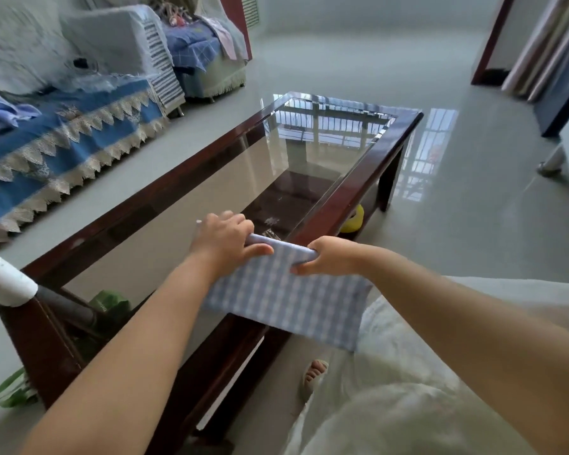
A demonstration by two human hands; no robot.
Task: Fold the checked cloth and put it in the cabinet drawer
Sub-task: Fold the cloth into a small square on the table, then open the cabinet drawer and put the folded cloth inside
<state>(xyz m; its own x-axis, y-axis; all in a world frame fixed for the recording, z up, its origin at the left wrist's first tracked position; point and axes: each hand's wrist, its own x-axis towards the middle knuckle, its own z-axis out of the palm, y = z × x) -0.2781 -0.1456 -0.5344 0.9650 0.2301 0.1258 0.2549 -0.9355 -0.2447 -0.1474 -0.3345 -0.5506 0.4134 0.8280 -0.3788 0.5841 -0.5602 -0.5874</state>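
So the checked cloth (286, 290) is up in the air, held over the near right corner of the desk (339, 198); it's blue and white, folded over along the top edge, and the rest hangs down toward the person's lap. The left hand (225, 246) has its grip curled over the top left end of the fold, thumb lying along the front of the cloth; the right hand (330, 257) has its grip pinched round the top right end, fingers tucked under the edge. Both arms are stretched out from the near side.

The desk itself is a long low one with a dark red wood frame and a glass top; the glass at the far end mirrors a window. Something yellow (353, 220) sits low down by the right side of the desk, partly hidden by the frame; something green (107, 303) shows through the glass near the left end. A sofa (63, 149) with a blue cover and pale lace trim runs along the far left; a white tube-like thing (4, 280) pokes in at the left edge. A sandalled foot (314, 376) shows on the pale floor (457, 224) below the cloth, next to a light skirt (408, 372).
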